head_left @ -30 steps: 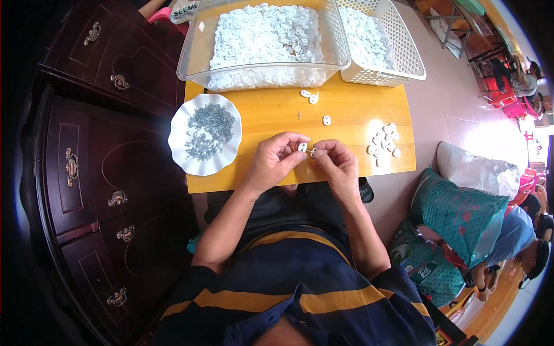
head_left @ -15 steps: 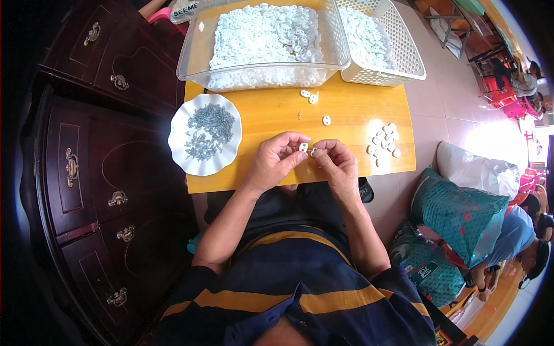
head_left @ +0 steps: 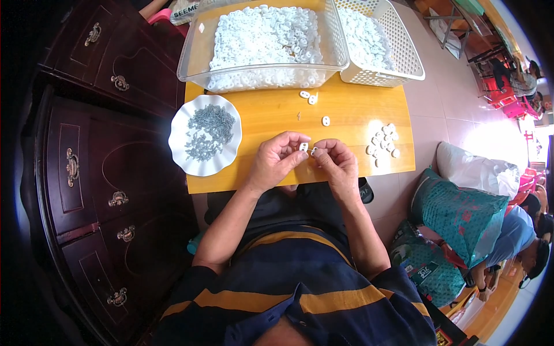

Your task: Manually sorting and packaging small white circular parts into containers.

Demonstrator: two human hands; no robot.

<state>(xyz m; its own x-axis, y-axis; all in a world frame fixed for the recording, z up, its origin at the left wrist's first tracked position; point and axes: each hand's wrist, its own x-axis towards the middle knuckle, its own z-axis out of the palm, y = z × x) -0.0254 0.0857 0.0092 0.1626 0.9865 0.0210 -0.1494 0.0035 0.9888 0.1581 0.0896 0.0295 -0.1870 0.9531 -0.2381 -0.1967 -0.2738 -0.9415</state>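
Between the thumb and fingers of my left hand (head_left: 276, 160) is a small white oval plastic piece with two holes (head_left: 303, 147). Facing it, my right hand (head_left: 339, 167) pinches another small white piece (head_left: 314, 151), mostly covered by the fingertips. A thin line seems to span the gap between the two pieces, too small to name. Both hands are over the table's near edge. Beyond them lie a loose two-hole piece (head_left: 326, 121), a pair of such pieces (head_left: 308, 97) and one small screw (head_left: 299, 116). At the left, a white scalloped plate (head_left: 178, 138) holds many grey screws (head_left: 210, 124).
A clear plastic bin (head_left: 190, 63) and a white perforated basket (head_left: 411, 52), both full of white pieces, stand at the table's far side. Assorted white pieces (head_left: 383, 141) lie at the right. Dark cabinets (head_left: 86, 167) flank the left; stuffed sacks (head_left: 456, 207) are on the right.
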